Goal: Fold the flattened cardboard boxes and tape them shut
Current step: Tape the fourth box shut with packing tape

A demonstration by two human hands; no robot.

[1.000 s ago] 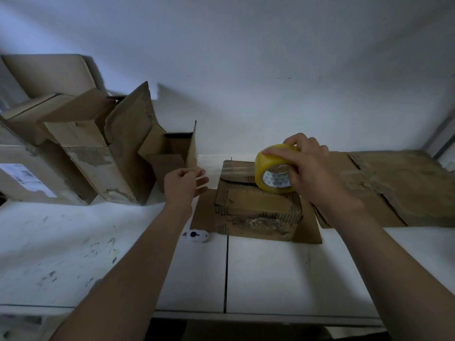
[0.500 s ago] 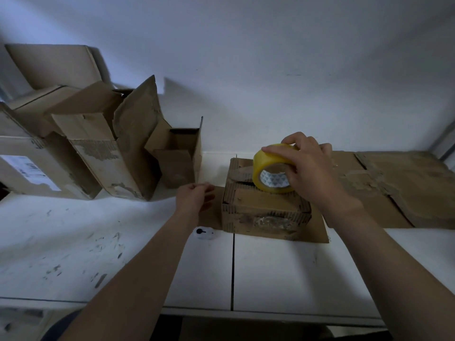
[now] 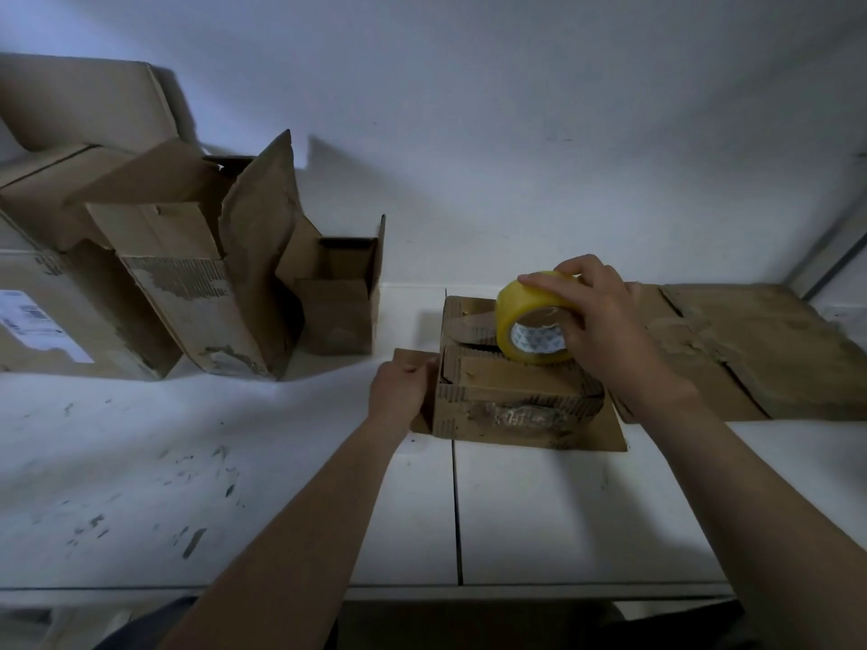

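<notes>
left hand (image 3: 399, 391), free a second ago, now grips the small box (image 3: 511, 384) at its side; right hand (image 3: 605, 330) keeps its grip clamped on the tape roll (image 3: 518, 316) on top, sealing likely next.

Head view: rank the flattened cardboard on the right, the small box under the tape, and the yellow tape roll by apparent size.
1. flattened cardboard
2. small box
3. tape roll
All lie about equally far, so the ranking holds.

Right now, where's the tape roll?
Head view, right of centre: the yellow tape roll stands on edge atop the small cardboard box, gripped by the right hand, left of the flattened cardboard.
</notes>
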